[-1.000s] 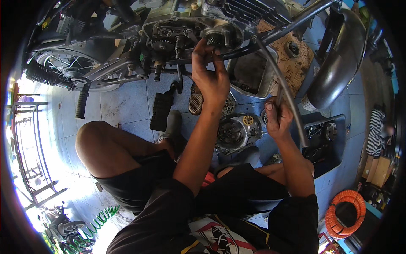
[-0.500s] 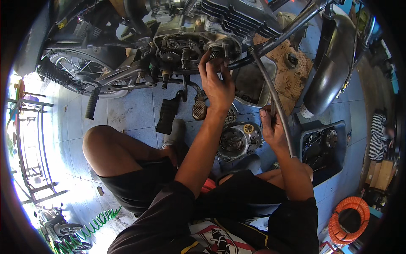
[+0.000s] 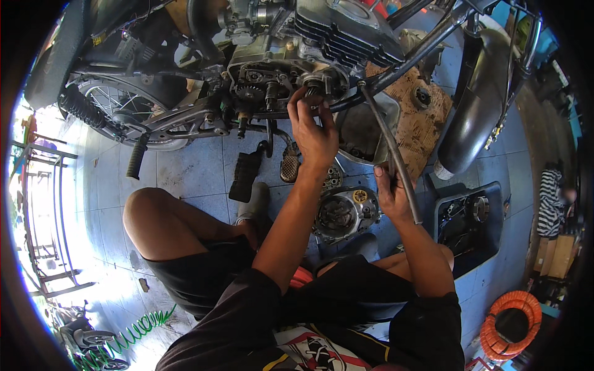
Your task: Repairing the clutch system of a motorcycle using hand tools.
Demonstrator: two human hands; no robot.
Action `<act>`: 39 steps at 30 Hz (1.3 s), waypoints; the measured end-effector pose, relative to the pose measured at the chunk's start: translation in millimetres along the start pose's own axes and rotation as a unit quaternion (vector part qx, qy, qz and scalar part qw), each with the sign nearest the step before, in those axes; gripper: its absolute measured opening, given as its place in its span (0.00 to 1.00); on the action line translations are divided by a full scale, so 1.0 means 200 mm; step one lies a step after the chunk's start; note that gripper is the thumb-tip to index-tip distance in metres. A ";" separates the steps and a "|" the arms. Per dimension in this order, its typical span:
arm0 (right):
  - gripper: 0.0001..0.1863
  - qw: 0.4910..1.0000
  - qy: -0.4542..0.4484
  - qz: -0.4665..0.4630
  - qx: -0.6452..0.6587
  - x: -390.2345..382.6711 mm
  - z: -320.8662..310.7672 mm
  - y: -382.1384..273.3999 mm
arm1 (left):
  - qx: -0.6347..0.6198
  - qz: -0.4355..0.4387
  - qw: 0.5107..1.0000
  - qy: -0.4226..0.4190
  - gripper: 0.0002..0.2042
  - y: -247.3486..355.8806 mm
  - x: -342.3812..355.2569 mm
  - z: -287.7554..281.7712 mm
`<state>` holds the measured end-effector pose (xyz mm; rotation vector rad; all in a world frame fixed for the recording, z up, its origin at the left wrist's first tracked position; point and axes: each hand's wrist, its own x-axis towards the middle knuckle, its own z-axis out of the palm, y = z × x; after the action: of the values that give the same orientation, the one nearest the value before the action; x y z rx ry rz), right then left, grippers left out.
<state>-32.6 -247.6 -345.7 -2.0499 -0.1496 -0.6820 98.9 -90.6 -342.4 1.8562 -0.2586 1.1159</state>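
Note:
My left hand (image 3: 314, 139) reaches up to the uncovered side of a motorcycle engine (image 3: 263, 77). Its fingers are curled around a small toothed gear (image 3: 314, 90) at the right part of the opening; the fingertips partly hide it. Lower and to the right is my right hand (image 3: 396, 196), thumb raised and fingers bent in. A long grey metal bar (image 3: 388, 139) slants down across that hand and hides some of its fingers. What those fingers hold cannot be made out. Larger gears (image 3: 249, 93) and shafts show left of my left hand.
Below the engine lie a round engine cover (image 3: 343, 213) and an oily metal pan (image 3: 369, 128). Stained cardboard (image 3: 427, 127) carries a small round part. A dark bin of parts (image 3: 468, 217) stands at right, near a coiled orange hose (image 3: 511, 326). Footrest and pedal hang left.
The whole view has shifted slightly. My left hand stays at the gear with its fingers a little more bent. My right hand remains beside the bar, nearly unmoved.

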 end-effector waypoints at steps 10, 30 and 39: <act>0.07 1.000 -0.011 0.005 0.002 0.01 0.01 0.01 | 0.003 -0.230 0.973 -0.012 0.08 0.02 0.08 0.06; 0.06 0.999 -0.034 -0.027 -0.017 -0.01 -0.03 0.01 | -0.045 -0.165 0.985 0.026 0.06 -0.04 0.05 -0.03; 0.08 0.997 -0.071 0.003 -0.011 0.01 -0.03 -0.02 | 0.033 -0.190 0.981 0.003 0.07 -0.01 0.04 0.00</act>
<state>-35.5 -251.4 -340.2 -2.1187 -0.2175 -0.5367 104.6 -87.2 -336.2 1.8612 0.1362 0.8739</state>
